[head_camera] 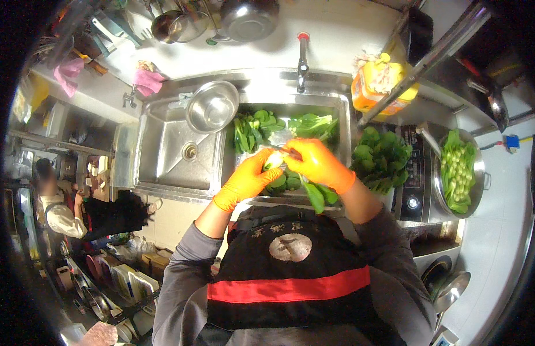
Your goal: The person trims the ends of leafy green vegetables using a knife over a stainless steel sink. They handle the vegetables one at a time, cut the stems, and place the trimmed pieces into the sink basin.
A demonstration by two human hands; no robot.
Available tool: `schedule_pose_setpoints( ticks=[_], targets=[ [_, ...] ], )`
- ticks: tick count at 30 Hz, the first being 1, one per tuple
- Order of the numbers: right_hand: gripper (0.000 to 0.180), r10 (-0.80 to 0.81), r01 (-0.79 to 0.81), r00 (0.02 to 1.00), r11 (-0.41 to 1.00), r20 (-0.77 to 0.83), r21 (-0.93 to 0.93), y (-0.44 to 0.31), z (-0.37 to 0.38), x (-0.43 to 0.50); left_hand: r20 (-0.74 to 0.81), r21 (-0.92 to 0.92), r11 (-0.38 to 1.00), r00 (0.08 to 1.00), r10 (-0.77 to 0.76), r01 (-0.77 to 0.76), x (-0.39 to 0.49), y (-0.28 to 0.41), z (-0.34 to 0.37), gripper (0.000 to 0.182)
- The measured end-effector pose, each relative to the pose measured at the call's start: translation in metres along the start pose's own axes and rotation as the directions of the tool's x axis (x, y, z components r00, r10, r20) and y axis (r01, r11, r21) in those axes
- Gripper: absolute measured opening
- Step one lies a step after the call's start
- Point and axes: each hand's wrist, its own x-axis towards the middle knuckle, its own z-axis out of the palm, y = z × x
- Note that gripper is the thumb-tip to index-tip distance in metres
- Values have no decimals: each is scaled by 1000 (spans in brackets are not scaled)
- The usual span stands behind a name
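Over the right basin of a steel sink, my left hand [252, 176], in an orange glove, grips the pale base of a bok choy [275, 160]. My right hand [315, 161], gloved the same way, is closed on a small dark-handled tool [295, 153] held against that base. Its blade end is too small to make out. Green leaves [318, 197] hang below the right hand; where their stems join is hidden. Behind the hands, one pile of bok choy [256, 125] lies at the basin's left and a paler bunch [313, 124] at its right.
A steel bowl [212, 107] straddles the divider beside the left basin [172, 166]. The faucet [302, 65] rises behind. To the right are leafy greens [380, 158], an induction cooker [410, 186] and a pan of bok choy [459, 173]. A metal pole [423, 65] slants overhead. A person [64, 212] stands far left.
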Motion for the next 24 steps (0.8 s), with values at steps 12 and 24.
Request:
schedule_pose_setpoints(
  ticks=[12, 24],
  targets=[
    [20, -47, 29, 997, 955, -55, -297, 12, 11, -1, 197, -189, 981, 978, 70, -32, -10, -4, -16, 43],
    [23, -163, 104, 970, 950, -182, -294, -16, 13, -22, -105, -40, 965, 961, 255, -260, -19, 30, -3, 37]
  ],
)
